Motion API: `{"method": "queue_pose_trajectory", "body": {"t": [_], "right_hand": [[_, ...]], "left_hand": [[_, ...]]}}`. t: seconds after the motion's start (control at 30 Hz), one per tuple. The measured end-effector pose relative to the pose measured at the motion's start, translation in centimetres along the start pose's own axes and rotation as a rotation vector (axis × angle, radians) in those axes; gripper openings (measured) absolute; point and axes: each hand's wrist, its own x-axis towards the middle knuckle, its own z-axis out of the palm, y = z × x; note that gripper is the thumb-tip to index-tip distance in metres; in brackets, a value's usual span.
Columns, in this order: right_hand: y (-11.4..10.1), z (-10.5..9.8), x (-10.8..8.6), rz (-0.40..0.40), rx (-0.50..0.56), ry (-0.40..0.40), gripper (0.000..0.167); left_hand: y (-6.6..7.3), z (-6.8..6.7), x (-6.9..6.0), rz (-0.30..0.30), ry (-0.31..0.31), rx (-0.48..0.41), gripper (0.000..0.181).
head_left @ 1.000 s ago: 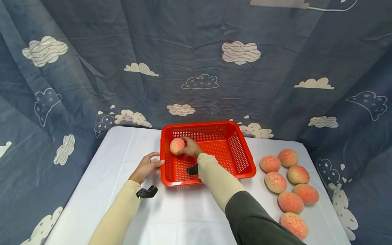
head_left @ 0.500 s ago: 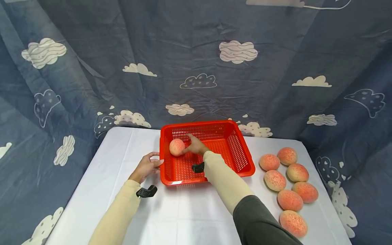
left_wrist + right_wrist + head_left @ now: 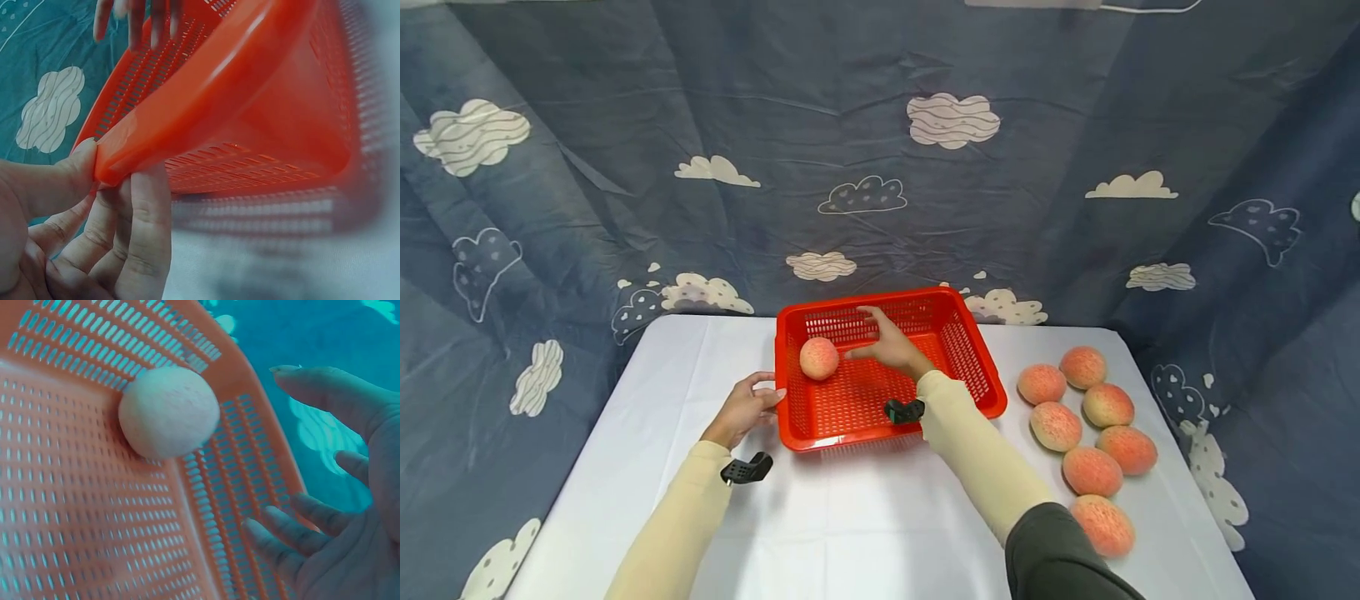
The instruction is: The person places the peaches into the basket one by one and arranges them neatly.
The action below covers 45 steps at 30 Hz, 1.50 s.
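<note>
A red plastic basket [image 3: 880,433] with slotted walls stands on the white-covered table. One peach [image 3: 819,358] lies inside it, near the left wall; the right wrist view shows this peach [image 3: 169,412] in a corner. My left hand [image 3: 747,410] pinches the basket's left rim, thumb on top and fingers underneath, as the left wrist view shows. Over the basket, just right of the peach, is my right hand [image 3: 891,343], its fingers spread and apart from the fruit. Nothing is between those fingers.
Several more peaches [image 3: 1092,472] lie grouped on the right side of the white tablecloth [image 3: 850,533]. A dark blue curtain [image 3: 820,83] with cloud prints hangs behind the table. Both wrists carry a small black camera [image 3: 747,468].
My right hand has let go of the peach, opened its fingers and drawn back to the right. The peach stays in the basket. My left hand keeps its hold on the rim.
</note>
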Motion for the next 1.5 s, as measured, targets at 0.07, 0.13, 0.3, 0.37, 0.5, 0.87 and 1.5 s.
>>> {"method": "queue_pose_trajectory", "body": {"t": [0.07,0.13,0.3,0.37,0.5,0.87,1.5], "right_hand": [[0.0,-0.8,-0.8,-0.017,-0.004,-0.003,0.086],[0.1,-1.5,-1.7,-0.026,-0.004,0.010,0.084],[0.1,-3.3,-4.4,-0.044,0.012,0.038,0.077],[0.1,-3.8,-5.4,-0.045,0.015,0.030,0.075],[0.0,-4.7,-7.3,-0.060,0.034,0.024,0.072],[0.9,-8.7,-11.4,-0.100,0.093,0.123,0.077],[4.4,-14.7,-19.4,-0.033,0.015,0.273,0.056]], "left_hand": [[0.0,-0.1,0.0,-0.001,0.000,-0.004,0.046],[0.0,-0.1,0.1,0.004,-0.005,-0.007,0.046],[0.1,0.0,0.2,-0.013,-0.003,-0.009,0.045],[0.1,0.0,0.2,-0.025,0.002,-0.001,0.046],[0.1,-0.1,0.0,-0.026,-0.003,0.013,0.046],[-0.1,0.1,0.2,-0.036,0.003,0.022,0.046],[0.0,0.0,0.2,-0.028,-0.006,0.026,0.045]]}}
